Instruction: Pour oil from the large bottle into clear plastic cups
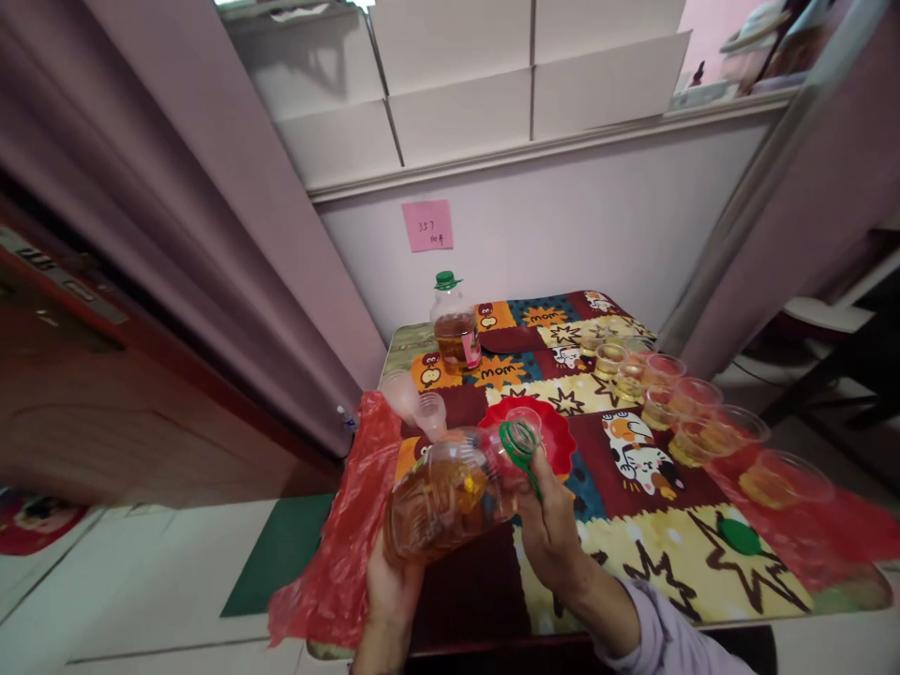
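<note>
A large clear plastic bottle [450, 497] of amber liquid lies tilted nearly on its side in both my hands. My left hand [395, 581] supports its base from below. My right hand [552, 530] grips the neck, near the green ring at the uncapped mouth. Just beyond the mouth, a clear plastic cup [531, 422] stands in a red scalloped dish [566, 441], partly hidden by the bottle. I cannot tell whether liquid is flowing out. A loose green cap [738, 535] lies on the patterned table mat at the right.
Several clear cups [661, 405] of yellowish liquid line the right side. A second bottle [456, 328], upright with a green cap, stands at the back. Nested empty cups [430, 412] lie left of the dish. Red plastic film [352, 525] hangs over the left edge.
</note>
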{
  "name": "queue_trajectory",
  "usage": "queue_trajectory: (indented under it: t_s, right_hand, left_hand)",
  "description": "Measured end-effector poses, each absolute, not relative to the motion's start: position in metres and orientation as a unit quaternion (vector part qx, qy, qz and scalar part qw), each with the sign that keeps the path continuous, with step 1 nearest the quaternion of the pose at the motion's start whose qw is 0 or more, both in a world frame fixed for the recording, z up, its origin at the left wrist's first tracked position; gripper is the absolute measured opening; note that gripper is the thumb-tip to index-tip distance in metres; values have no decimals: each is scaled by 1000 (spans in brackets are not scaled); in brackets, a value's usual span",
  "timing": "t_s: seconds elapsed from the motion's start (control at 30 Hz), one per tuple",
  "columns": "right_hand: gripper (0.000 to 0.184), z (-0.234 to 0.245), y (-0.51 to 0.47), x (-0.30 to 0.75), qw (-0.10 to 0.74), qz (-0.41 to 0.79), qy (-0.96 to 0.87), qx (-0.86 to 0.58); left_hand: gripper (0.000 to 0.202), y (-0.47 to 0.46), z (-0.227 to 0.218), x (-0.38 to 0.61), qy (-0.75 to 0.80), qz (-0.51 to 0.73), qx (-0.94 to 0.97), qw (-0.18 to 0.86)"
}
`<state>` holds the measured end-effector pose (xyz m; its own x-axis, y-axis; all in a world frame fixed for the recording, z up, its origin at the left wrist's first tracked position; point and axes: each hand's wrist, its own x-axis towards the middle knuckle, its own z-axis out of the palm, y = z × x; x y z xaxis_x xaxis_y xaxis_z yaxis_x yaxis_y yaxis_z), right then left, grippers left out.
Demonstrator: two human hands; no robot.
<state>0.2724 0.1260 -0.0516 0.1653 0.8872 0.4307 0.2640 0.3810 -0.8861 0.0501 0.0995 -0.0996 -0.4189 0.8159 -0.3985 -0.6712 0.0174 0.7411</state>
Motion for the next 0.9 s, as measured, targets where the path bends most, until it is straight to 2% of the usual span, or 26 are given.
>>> queue_trajectory:
  t_s: [0.17, 0.3, 0.4, 0.57, 0.73, 0.9]
  right_hand:
    - [54, -46, 132, 264, 600, 301, -565, -479]
    - [58, -40, 138, 257, 610, 369, -527, -463]
    - [61, -36, 143, 250, 615, 407, -504, -450]
    - [67, -40, 154, 239, 613, 457, -461, -451]
    - [65, -53, 163, 232, 610, 500, -433, -436]
    - [74, -61, 169, 232, 614, 503, -406, -453]
  left_hand:
    - [34, 98, -79, 39, 455, 697, 31, 554]
    - [29, 94, -51, 31, 503, 708, -21, 495]
    - [32, 89, -36, 30, 520, 701, -25, 488]
    - [27, 84, -29, 28, 541, 707, -32, 455]
    - [23, 83, -23, 25, 558, 703, -23, 440]
    - [25, 85, -18, 25, 569, 697, -3, 437]
